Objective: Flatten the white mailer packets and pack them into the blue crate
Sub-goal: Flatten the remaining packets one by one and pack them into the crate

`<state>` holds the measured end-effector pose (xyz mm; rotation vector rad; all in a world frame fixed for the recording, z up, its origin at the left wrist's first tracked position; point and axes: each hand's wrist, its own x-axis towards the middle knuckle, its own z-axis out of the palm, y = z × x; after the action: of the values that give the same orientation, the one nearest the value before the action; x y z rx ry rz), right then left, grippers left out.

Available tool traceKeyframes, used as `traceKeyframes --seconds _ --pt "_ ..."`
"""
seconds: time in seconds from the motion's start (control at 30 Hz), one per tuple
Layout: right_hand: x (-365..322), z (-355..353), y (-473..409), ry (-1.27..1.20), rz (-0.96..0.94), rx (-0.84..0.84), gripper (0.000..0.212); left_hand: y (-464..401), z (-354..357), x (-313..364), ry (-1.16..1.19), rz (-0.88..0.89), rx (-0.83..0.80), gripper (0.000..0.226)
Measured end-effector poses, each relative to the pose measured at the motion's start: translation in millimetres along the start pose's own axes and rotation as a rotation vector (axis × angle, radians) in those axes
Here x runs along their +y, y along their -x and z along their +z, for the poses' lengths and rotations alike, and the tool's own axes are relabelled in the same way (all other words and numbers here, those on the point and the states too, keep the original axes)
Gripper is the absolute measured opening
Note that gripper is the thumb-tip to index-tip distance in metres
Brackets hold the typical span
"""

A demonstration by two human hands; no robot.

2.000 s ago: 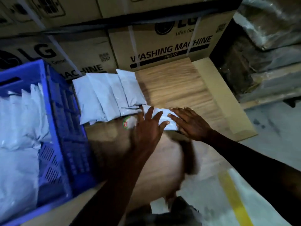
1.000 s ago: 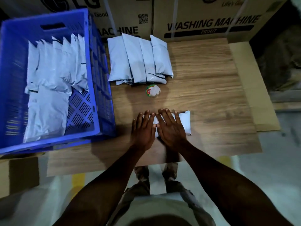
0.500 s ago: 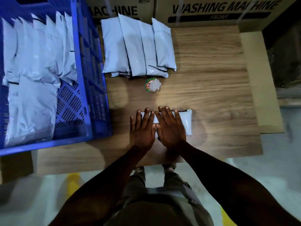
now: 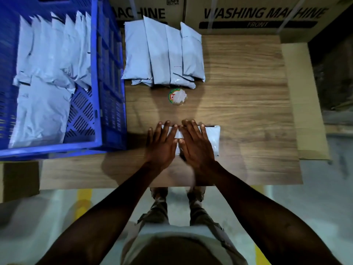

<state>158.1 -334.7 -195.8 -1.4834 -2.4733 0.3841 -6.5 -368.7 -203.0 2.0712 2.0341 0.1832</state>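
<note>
- Dim storeroom; a wooden tabletop [image 4: 248,115] stands before washing-machine cartons [image 4: 257,14].
- Nearest, my left hand [image 4: 161,145] and right hand [image 4: 196,144] lie flat, fingers straight and grasping nothing, pressing one white mailer packet [image 4: 213,139] to squeeze it flat.
- Beyond it, a round lid [image 4: 177,96], then unflattened packets [image 4: 164,54] waiting in a row.
- Far left, the blue crate [image 4: 107,77] holds packed ones.
- Since half a second ago my hands have hardly shifted.
</note>
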Motion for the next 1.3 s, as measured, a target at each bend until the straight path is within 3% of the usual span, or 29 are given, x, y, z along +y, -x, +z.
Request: traceKeyframes --seconds 0.13,0.3,0.7,1.07,1.2,1.3 --pt "19 -17 16 0.024 0.061 0.084 0.050 0 -14 29 0.016 -0.017 0.083 0.053" --pt "45 -10 24 0.082 0.076 0.009 0.057 -8 6 59 0.003 -0.024 0.007 0.055" --pt "58 3 24 0.035 0.081 -0.059 0.064 -5 22 58 -0.091 0.003 0.061 0.055" --pt "57 -1 22 0.032 0.089 -0.111 0.064 -9 17 60 -0.026 -0.017 -0.005 0.054" --pt "44 -12 20 0.057 0.123 -0.042 0.061 -5 8 49 0.032 0.003 0.034 0.053" --pt "30 -12 16 0.075 0.032 -0.025 0.057 1 5 33 0.025 -0.013 0.050 0.053"
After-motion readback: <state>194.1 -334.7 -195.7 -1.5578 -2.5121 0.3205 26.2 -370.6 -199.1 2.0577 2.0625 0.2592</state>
